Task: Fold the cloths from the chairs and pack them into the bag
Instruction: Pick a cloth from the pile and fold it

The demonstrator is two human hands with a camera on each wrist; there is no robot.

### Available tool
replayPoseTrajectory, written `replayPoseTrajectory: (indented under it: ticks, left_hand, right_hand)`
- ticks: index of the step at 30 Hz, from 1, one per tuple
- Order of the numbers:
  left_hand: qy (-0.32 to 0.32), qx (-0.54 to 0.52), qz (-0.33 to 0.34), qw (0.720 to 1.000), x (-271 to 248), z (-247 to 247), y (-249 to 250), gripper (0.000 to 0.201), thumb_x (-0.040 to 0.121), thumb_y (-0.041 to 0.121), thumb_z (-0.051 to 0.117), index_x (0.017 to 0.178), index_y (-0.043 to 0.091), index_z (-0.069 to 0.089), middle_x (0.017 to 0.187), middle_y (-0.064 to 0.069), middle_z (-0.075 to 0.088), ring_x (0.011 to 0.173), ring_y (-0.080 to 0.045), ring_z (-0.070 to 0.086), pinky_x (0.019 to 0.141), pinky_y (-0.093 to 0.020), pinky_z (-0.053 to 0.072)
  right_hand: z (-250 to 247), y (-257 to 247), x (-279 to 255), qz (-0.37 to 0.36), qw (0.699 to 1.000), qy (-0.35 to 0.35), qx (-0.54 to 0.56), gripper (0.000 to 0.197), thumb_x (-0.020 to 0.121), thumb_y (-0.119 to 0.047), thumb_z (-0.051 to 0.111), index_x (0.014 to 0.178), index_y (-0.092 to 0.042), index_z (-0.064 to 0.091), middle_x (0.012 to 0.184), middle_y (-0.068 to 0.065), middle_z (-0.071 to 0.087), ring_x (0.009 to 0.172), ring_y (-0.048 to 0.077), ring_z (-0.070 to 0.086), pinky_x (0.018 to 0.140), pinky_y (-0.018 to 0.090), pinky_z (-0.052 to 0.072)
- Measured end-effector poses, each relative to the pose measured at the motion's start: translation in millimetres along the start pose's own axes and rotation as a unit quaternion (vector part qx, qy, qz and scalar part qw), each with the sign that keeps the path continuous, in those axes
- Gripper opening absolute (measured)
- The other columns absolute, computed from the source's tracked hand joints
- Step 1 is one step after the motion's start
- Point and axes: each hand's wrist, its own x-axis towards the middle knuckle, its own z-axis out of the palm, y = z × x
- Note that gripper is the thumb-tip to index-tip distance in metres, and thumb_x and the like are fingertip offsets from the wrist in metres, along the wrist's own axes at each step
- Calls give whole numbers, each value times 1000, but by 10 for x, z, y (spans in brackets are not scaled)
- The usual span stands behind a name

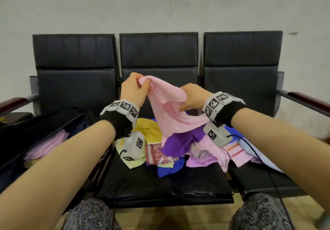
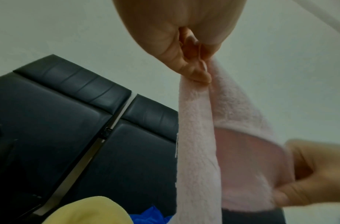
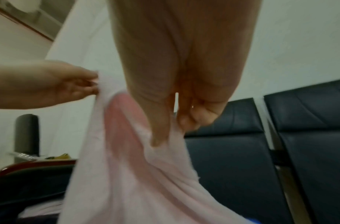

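A light pink cloth (image 1: 167, 108) hangs in the air above the middle chair seat. My left hand (image 1: 136, 85) pinches its upper corner, seen close in the left wrist view as finger and thumb on the pink cloth (image 2: 201, 136). My right hand (image 1: 191, 96) grips the cloth's edge lower and to the right, its fingers curled into the pink cloth (image 3: 126, 166). Beneath lies a pile of cloths (image 1: 171, 149): yellow, purple, blue, pink and patterned. An open black bag (image 1: 44, 122) on the left chair holds folded pink cloths (image 1: 48, 146).
Three black chairs (image 1: 159, 55) stand in a row against a pale wall, with armrests (image 1: 307, 101) at both ends. My knees (image 1: 89, 215) are close to the front edge of the middle seat (image 1: 160, 190). Cables run from the wrist cameras.
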Motion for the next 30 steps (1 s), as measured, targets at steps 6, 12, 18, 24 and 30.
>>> replayPoseTrajectory:
  ticks: [6, 12, 18, 24, 30]
  left_hand:
    - [82, 36, -41, 995, 40, -373, -205, 32, 99, 21, 40, 98, -3, 60, 97, -18, 63, 85, -22, 54, 66, -19, 31]
    - [54, 100, -93, 989, 5, -491, -500, 30, 96, 23, 45, 103, 4, 67, 103, -15, 67, 101, -32, 59, 81, -30, 40]
    - [-169, 47, -55, 983, -168, -216, -384, 55, 72, 47, 75, 113, 17, 54, 102, 3, 58, 93, -13, 59, 78, -24, 47]
    - [-258, 62, 0, 964, -306, 209, -393, 55, 77, 44, 68, 123, 17, 58, 126, -7, 50, 111, -20, 53, 92, -32, 46]
    - [-199, 102, 21, 974, -282, 283, -422, 15, 84, 2, 48, 81, 16, 53, 82, -6, 59, 79, -23, 52, 57, -25, 33]
  right_hand:
    - [262, 296, -13, 43, 996, -76, 24, 11, 85, -18, 64, 75, -16, 60, 74, 2, 58, 80, 22, 54, 70, 29, 41]
    - [226, 69, 98, 11, 962, 125, 242, 21, 86, -13, 50, 67, -23, 49, 64, -3, 48, 65, 14, 43, 62, 28, 34]
    - [141, -386, 235, -44, 963, 135, 228, 18, 94, -19, 46, 82, -23, 60, 84, -2, 63, 79, 15, 53, 72, 26, 39]
    - [367, -383, 205, -31, 958, 88, 271, 6, 86, -17, 61, 83, -18, 66, 75, -10, 63, 72, 6, 58, 69, 21, 45]
    - [408, -6, 66, 25, 979, -11, 203, 29, 68, -36, 83, 84, -18, 66, 72, -4, 63, 64, 7, 57, 60, 25, 50]
